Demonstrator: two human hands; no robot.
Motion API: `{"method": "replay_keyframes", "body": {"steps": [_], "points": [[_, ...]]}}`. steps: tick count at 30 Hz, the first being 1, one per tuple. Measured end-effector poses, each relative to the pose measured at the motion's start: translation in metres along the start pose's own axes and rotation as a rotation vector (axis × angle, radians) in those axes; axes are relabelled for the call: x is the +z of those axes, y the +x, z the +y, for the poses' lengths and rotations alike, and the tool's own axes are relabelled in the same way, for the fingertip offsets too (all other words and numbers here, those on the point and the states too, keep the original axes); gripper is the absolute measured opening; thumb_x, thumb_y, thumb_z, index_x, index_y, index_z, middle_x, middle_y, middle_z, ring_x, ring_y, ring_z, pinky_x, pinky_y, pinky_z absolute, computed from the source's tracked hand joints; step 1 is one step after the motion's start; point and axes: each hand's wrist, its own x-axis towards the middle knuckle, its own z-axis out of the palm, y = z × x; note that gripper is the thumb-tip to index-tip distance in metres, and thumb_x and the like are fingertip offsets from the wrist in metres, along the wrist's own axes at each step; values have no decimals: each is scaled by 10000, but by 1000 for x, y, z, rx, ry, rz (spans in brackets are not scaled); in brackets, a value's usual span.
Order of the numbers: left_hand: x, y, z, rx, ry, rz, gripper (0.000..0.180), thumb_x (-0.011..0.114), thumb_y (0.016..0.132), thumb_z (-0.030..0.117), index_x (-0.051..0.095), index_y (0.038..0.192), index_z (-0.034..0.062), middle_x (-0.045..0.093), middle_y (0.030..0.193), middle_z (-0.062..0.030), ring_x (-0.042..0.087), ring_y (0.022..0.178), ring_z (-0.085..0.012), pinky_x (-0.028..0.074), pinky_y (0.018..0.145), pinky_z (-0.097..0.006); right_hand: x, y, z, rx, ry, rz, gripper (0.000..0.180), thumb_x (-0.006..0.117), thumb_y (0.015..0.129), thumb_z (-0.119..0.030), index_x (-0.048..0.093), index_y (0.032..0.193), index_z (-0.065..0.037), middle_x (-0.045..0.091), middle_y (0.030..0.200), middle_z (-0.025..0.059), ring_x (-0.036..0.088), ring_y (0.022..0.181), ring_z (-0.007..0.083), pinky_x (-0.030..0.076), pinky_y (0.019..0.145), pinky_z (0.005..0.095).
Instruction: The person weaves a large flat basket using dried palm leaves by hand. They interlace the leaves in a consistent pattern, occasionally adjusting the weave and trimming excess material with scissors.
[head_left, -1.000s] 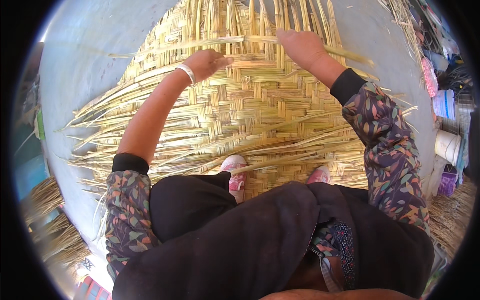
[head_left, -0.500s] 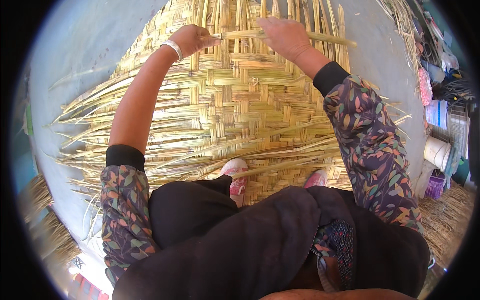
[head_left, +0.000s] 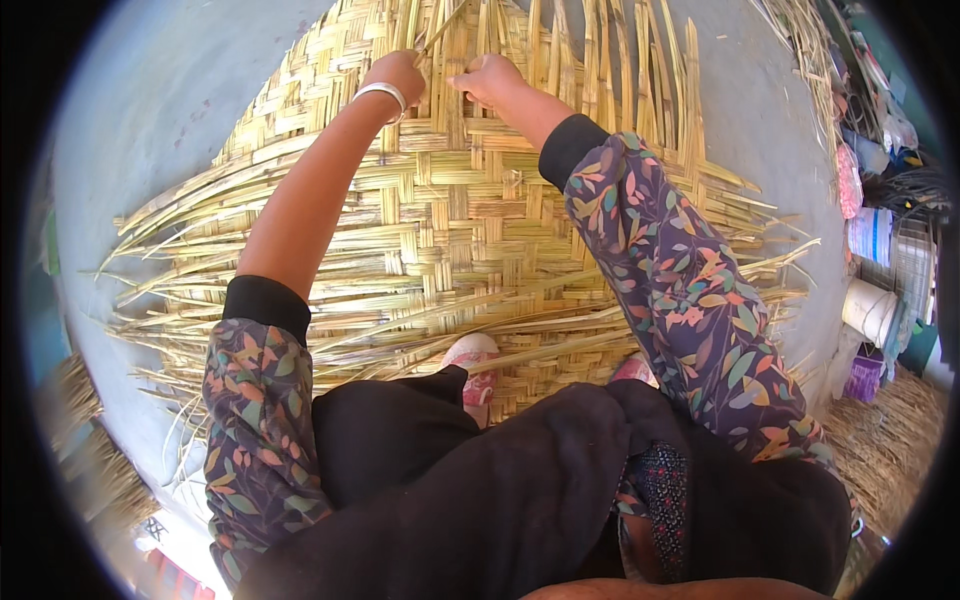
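The two hands have drawn closer together than they were half a second ago, when they were spread along a strip lying crosswise over the upper mat. The left hand [head_left: 396, 74] has shifted inward and is closed on a narrow cane strip [head_left: 445, 28], which now slants up and to the right from its fingers, over the upper part of the woven mat [head_left: 440, 205]. The right hand [head_left: 492, 82] has moved left to a place just beside it, over the same part of the mat; its fingers are curled narrow, but I cannot tell whether they grip anything. The mat lies on the grey floor [head_left: 150, 120], its loose ends [head_left: 170, 285] fanning out to the left as they did earlier. The pink-and-white shoes [head_left: 474, 365] remain at its near part.
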Motion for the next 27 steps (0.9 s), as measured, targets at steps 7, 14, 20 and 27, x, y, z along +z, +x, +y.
{"method": "replay_keyframes", "body": {"steps": [7,14,20,27], "points": [[24,81,-51,92,321,-6,182,525,895,166,593,978,19,638,725,-93,614,545,-151,479,434,-270,-6,-14,-15,-10,-1,17,403,691,712,-301,648,965,9,668,875,165,650,811,285,507,722,371],[3,16,-3,-191,-730,-99,183,511,911,184,566,1044,71,619,834,-31,546,671,-102,428,554,-215,-11,-18,-8,-41,-246,87,361,643,733,-245,642,1004,-5,662,932,189,640,864,346,511,757,400],[-8,0,-14,-207,-974,-193,269,474,947,293,573,1082,82,620,920,-22,574,839,-121,475,767,-283,-13,-33,-21,-76,-443,115,370,643,785,-290,603,1019,-6,666,888,168,640,861,343,510,748,420],[-14,7,-19,-132,-1036,-240,266,472,955,222,518,1167,69,620,876,-19,601,701,-113,550,649,-271,-21,-14,-36,-242,-116,239,372,624,832,-246,539,1088,10,664,836,154,654,815,285,513,682,402]]}}
